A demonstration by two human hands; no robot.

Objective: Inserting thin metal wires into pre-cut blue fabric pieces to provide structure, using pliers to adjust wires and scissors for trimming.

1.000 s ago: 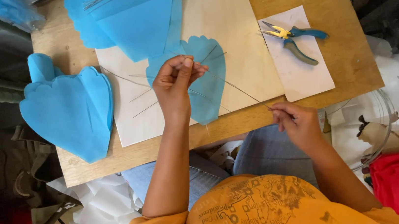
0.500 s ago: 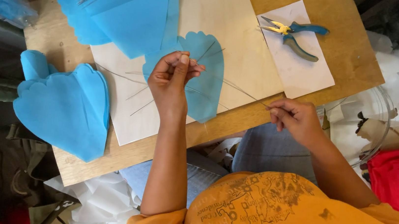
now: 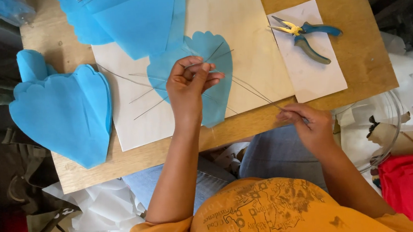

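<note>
A wooden desk fills the top of the view, with white paper, red cloth and other stuff piled on the floor around it. A pale board lies on the desk, and blue paper shapes sit on it and beside it.

The step in hand looks like sorting thin wires. The left hand is in the middle of the view, fingers pressed together, pinching one end of a bunch of thin wires. The wires run from that hand down toward 4 o'clock, to the right hand. The right hand is at the near edge of the desk, and its fingers pinch the other end of the wires. So the wires are stretched between the two hands, just above the desk.

Under the left hand lies a blue paper petal. A few loose wires lie on the board at 9 o'clock from the left hand.

A bigger stack of blue petals sits farther off at 9 o'clock. Blue-handled pliers rest on a white sheet at 2 o'clock from the left hand, well apart from both hands.

I think the next move needs a gentle, steady pull, so one wire comes free without bending.
</note>
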